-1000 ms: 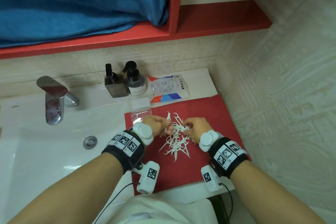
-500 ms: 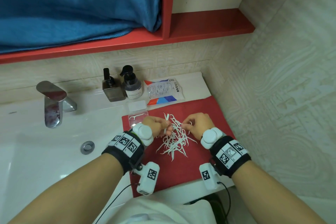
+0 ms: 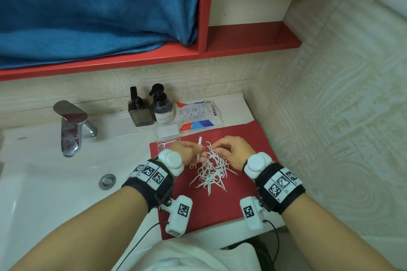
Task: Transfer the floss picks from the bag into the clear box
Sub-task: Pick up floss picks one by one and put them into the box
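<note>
While the left hand (image 3: 187, 152) grips several floss picks (image 3: 199, 148), the right hand (image 3: 233, 152) pinches one from the pile (image 3: 211, 174) on the red mat (image 3: 220, 211).

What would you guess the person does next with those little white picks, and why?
Probably the left hand carries the floss picks it pinches over to the clear box just behind it. The box looks nearly empty, while a pile remains on the red mat.
</note>
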